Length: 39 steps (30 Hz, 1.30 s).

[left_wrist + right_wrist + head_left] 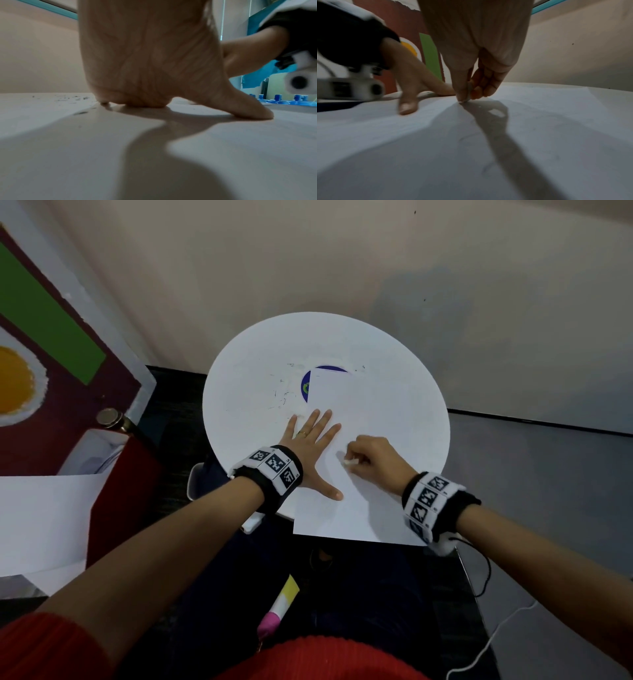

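Observation:
A white sheet of paper lies on the round white table, its near edge hanging over the table's front. My left hand lies flat with fingers spread, pressing the paper's left side; its thumb shows in the right wrist view. My right hand pinches a small white eraser between thumb and fingers, with the eraser's tip touching the paper. Faint pencil marks show on the sheet close to the right wrist camera.
Dark eraser crumbs lie scattered on the table left of the paper. A blue round sticker peeks out under the sheet's far corner. More white paper lies at the left. A yellow, white and pink object lies below the table.

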Each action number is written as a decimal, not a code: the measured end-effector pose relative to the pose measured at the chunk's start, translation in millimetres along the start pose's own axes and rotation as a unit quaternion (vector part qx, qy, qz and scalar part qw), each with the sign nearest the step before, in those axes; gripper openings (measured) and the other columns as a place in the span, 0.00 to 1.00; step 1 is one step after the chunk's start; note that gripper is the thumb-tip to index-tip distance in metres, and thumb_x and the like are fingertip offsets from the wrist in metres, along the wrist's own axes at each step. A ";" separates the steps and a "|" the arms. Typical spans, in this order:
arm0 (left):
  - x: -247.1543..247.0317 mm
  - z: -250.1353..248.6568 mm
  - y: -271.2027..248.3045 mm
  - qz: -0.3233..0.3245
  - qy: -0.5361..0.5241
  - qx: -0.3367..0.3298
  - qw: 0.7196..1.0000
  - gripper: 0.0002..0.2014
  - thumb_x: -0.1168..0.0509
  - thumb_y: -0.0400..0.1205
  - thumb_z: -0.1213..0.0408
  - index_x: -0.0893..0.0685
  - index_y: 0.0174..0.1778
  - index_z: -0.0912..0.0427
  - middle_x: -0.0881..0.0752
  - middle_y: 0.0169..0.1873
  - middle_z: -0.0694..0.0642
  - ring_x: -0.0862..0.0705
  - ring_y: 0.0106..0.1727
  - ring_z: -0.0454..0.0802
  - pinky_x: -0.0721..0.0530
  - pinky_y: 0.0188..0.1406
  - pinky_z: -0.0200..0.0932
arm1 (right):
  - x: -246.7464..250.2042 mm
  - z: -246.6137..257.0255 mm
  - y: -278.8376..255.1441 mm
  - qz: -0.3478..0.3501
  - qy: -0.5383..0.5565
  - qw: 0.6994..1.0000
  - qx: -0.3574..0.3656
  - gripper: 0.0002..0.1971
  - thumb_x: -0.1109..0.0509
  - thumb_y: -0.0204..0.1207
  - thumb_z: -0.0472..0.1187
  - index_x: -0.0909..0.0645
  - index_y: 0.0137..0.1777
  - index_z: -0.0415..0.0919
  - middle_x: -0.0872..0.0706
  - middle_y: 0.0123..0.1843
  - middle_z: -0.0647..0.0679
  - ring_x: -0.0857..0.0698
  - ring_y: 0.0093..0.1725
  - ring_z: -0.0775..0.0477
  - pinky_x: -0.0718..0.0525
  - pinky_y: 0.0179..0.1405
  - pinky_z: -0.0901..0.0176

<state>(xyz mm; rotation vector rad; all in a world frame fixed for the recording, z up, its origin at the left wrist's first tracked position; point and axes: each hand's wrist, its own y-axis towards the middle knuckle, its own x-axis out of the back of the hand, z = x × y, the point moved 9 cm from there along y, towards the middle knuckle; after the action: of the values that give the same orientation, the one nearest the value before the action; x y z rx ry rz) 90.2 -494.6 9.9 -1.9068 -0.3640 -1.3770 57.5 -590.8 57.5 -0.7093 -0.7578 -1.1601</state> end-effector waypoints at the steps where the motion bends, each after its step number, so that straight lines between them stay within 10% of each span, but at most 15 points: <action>1: -0.5 -0.2 0.0 -0.001 0.001 0.000 1.000 0.69 0.41 0.58 0.17 0.70 0.83 0.52 0.76 0.80 0.54 0.77 0.80 0.54 0.72 0.77 0.66 | -4.6 0.6 -7.7 0.015 0.002 1.000 0.008 0.06 0.28 0.71 0.33 0.21 0.35 0.40 0.22 0.35 0.48 0.24 0.33 0.50 0.27 0.35 0.60; 7: 1.0 -2.0 -1.9 0.005 0.009 -0.001 1.000 0.69 0.41 0.59 0.17 0.71 0.82 0.53 0.76 0.80 0.54 0.76 0.80 0.54 0.70 0.78 0.67 | 11.6 -3.2 24.1 -0.032 -0.015 0.999 -0.022 0.04 0.28 0.72 0.35 0.20 0.37 0.37 0.24 0.35 0.48 0.24 0.35 0.48 0.24 0.37 0.54; 13: 3.1 -2.9 -5.3 0.022 0.013 -0.003 1.000 0.69 0.40 0.60 0.18 0.71 0.82 0.53 0.76 0.80 0.53 0.77 0.80 0.53 0.72 0.78 0.65 | 11.5 -27.6 -9.1 -0.023 0.106 0.992 -0.064 0.04 0.27 0.72 0.35 0.19 0.37 0.38 0.22 0.32 0.51 0.25 0.29 0.60 0.28 0.32 0.72; 17: 8.7 -21.3 -7.1 0.039 0.035 -0.003 0.999 0.60 0.43 0.73 0.26 0.67 0.83 0.65 0.72 0.81 0.60 0.71 0.82 0.57 0.68 0.80 0.59 | 30.7 -81.9 -21.7 -0.209 0.320 0.900 -0.212 0.08 0.36 0.81 0.39 0.28 0.43 0.36 0.22 0.33 0.46 0.22 0.29 0.48 0.21 0.30 0.65; 22: -9.9 -95.7 -17.2 0.043 -0.041 -0.144 0.988 0.35 0.53 0.89 0.50 0.62 0.84 0.63 0.67 0.83 0.58 0.69 0.83 0.56 0.66 0.81 0.55 | 24.8 -89.6 -24.7 -0.208 0.406 0.863 -0.217 0.08 0.42 0.85 0.41 0.35 0.45 0.42 0.21 0.36 0.43 0.20 0.29 0.48 0.17 0.30 0.64; 25: -28.1 -106.8 -28.9 0.074 -0.035 -0.214 0.973 0.31 0.57 0.90 0.50 0.62 0.85 0.56 0.68 0.83 0.51 0.71 0.82 0.51 0.71 0.78 0.56 | 24.4 -92.8 -23.8 -0.199 0.402 0.870 -0.205 0.07 0.40 0.84 0.40 0.33 0.44 0.42 0.21 0.36 0.42 0.19 0.29 0.50 0.18 0.31 0.65; 31: 2.2 5.6 -17.8 -0.018 -0.081 0.188 0.979 0.45 0.54 0.85 0.37 0.67 0.82 0.69 0.71 0.80 0.67 0.71 0.81 0.65 0.65 0.80 0.57 | 22.7 -87.7 -21.4 -0.183 0.382 0.888 -0.180 0.06 0.32 0.78 0.34 0.26 0.42 0.37 0.21 0.33 0.45 0.20 0.29 0.54 0.20 0.34 0.67; 35: 12.6 -25.5 13.9 -0.005 -0.067 0.036 0.997 0.57 0.43 0.76 0.30 0.70 0.82 0.64 0.74 0.80 0.60 0.74 0.81 0.58 0.69 0.79 0.56 | 19.8 -72.8 -12.9 -0.146 0.306 0.929 -0.150 0.04 0.25 0.71 0.31 0.18 0.43 0.31 0.19 0.35 0.45 0.20 0.34 0.50 0.19 0.36 0.65; 39: 7.5 -21.6 23.6 0.005 -0.075 0.053 0.996 0.63 0.41 0.71 0.25 0.72 0.81 0.63 0.75 0.80 0.59 0.75 0.80 0.58 0.71 0.78 0.57 | 27.6 -30.5 10.1 -0.109 0.135 0.983 -0.051 0.04 0.25 0.70 0.32 0.13 0.44 0.33 0.25 0.33 0.52 0.26 0.33 0.57 0.29 0.36 0.73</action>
<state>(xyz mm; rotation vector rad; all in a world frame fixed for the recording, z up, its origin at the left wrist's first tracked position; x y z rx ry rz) 92.5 -527.3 10.5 -1.9260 -0.4904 -1.1862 78.0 -627.6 62.1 -0.5458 -0.5585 -1.4699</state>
